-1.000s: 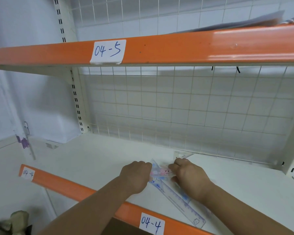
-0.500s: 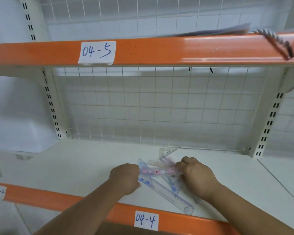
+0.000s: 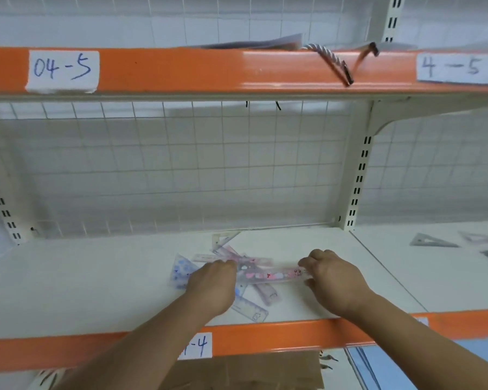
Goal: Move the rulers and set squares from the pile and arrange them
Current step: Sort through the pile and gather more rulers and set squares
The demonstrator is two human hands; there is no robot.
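Observation:
A pile of clear plastic rulers and set squares [image 3: 223, 257] lies on the white shelf [image 3: 96, 280]. Over the pile, a clear ruler with pink cartoon print [image 3: 271, 274] is held level between both hands. My left hand [image 3: 212, 288] grips its left end and my right hand [image 3: 333, 277] pinches its right end. A blue-patterned set square [image 3: 181, 270] sticks out at the pile's left. A blue ruler [image 3: 251, 308] and a pink ruler [image 3: 268, 294] lie under my left hand. A small clear set square [image 3: 221, 238] sits behind the pile.
Set squares [image 3: 431, 241] lie spread on the neighbouring shelf section at right. A wire grid [image 3: 181, 170] backs the shelf. The orange beam [image 3: 237, 70] of the upper shelf carries a label and a hanging rope [image 3: 330, 61]. Cardboard [image 3: 251, 370] lies below the front orange beam [image 3: 279, 336].
The view has swung right, bringing the neighbouring shelf section into sight. Both hands have moved apart, to opposite ends of the pink-printed ruler, which is now drawn out to the right.

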